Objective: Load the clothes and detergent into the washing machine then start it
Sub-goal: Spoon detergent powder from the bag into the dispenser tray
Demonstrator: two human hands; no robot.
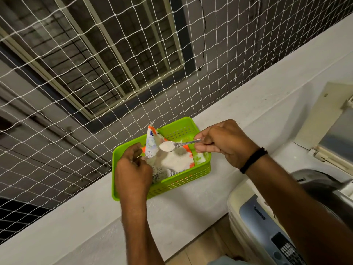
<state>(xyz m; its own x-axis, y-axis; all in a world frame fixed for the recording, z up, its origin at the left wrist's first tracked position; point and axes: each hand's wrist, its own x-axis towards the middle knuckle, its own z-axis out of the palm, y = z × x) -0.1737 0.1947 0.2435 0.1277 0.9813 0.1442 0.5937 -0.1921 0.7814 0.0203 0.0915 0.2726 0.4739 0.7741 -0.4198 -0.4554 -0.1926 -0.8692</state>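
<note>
Right hand (223,144) holds spoon (177,145), left hand (133,169) packet (151,142).

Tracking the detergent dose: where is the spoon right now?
In the head view, the spoon is centre frame, held by the right hand just above the open detergent packet in the green basket.

A white-painted ledge (191,207) carried one lime-green perforated plastic basket (179,185), which sat flat on its top, far corner close to the outer edge. Bare, faintly scuffed paint ran left and right of the basket. Below the basket lay wood-toned floor (206,243), with the washing machine (254,222) to its right.
</note>
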